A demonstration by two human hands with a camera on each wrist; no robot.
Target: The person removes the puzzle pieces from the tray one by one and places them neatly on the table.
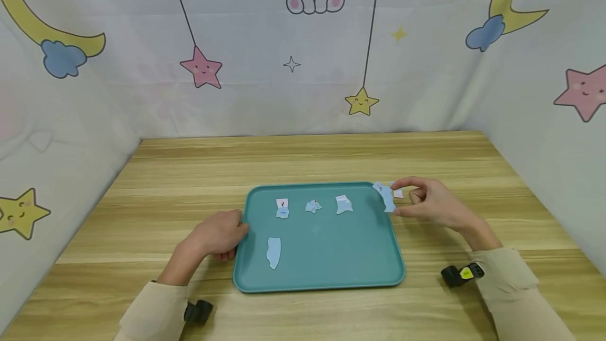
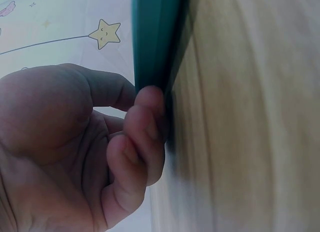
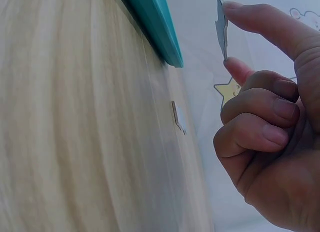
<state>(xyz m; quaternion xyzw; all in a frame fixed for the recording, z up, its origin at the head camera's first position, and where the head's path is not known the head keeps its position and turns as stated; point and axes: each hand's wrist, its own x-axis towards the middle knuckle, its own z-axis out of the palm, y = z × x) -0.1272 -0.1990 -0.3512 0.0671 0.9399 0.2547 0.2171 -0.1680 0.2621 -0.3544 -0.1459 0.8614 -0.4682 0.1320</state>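
My left hand point(image 1: 215, 233) grips the left rim of a teal tray point(image 1: 326, 257), the thumb over the edge and the fingers below it in the left wrist view. My right hand point(image 1: 433, 205) pinches an irregular light-blue card piece point(image 1: 386, 200) between thumb and forefinger, over the tray's top right corner. In the right wrist view that piece point(image 3: 221, 31) is seen edge-on, raised off the table, with the other fingers curled. Another small piece point(image 1: 399, 192) lies on the table just beyond the tray, partly hidden behind my right hand.
On the tray, a white-and-blue piece point(image 1: 282, 208), a small jagged piece point(image 1: 313, 206) and another white-and-blue piece point(image 1: 344, 204) form an upper row. A plain blue piece point(image 1: 273, 252) lies lower left. Behind the wooden table point(image 1: 303, 157) hangs a printed curtain point(image 1: 265, 104).
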